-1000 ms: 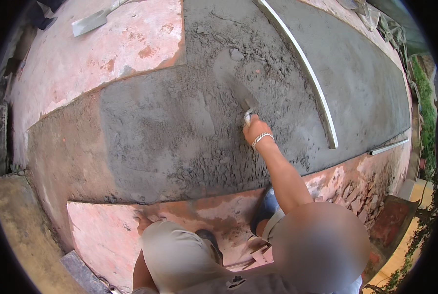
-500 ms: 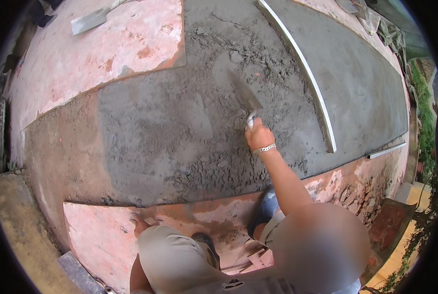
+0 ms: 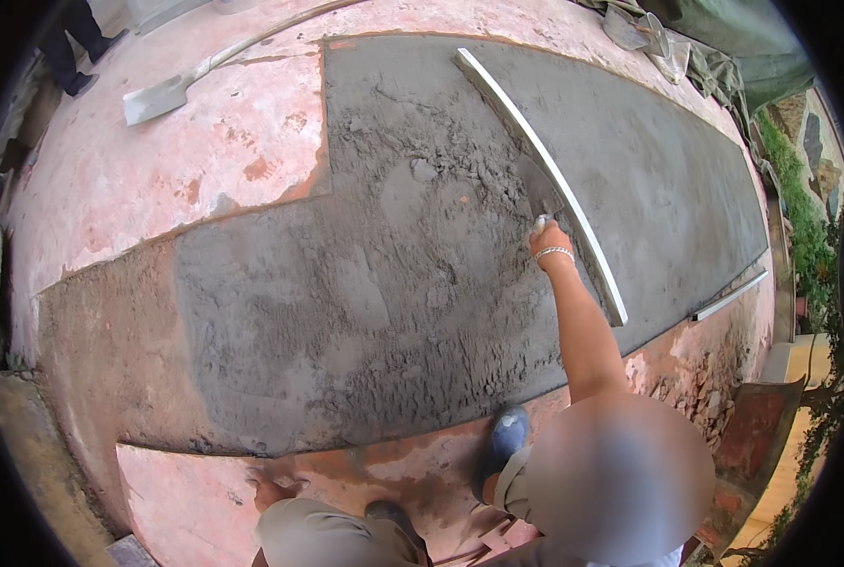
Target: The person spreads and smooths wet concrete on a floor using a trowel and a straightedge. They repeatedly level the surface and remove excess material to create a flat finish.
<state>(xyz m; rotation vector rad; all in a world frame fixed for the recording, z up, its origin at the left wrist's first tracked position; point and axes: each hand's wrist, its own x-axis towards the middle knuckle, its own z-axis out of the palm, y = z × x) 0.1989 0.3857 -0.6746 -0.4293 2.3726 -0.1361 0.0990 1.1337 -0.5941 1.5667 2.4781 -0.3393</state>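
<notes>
My right hand [image 3: 550, 240], with a chain bracelet at the wrist, is closed round the handle of a trowel [image 3: 541, 192]. The trowel's blade lies on the wet grey mortar [image 3: 365, 283], close to the left side of a long white straightedge [image 3: 563, 175] that rests across it. Down at the left, my left hand [image 3: 273, 489] leans on the pink slab [image 3: 186, 482] with its fingers spread and nothing in them. Left of the straightedge the mortar is rough and lumpy; on its right it is smooth.
A shovel [image 3: 162, 98] lies on the pink floor at the far left, near another person's feet [image 3: 80, 83]. A short metal bar [image 3: 732, 295] lies along the right edge of the mortar. Broken rubble [image 3: 710, 402] and a green tarp [image 3: 771, 66] are on the right.
My right hand has moved the trowel rightward, from the lumpy mortar to beside the straightedge. The view has tilted up, showing more of the far floor. My left hand stays on the slab.
</notes>
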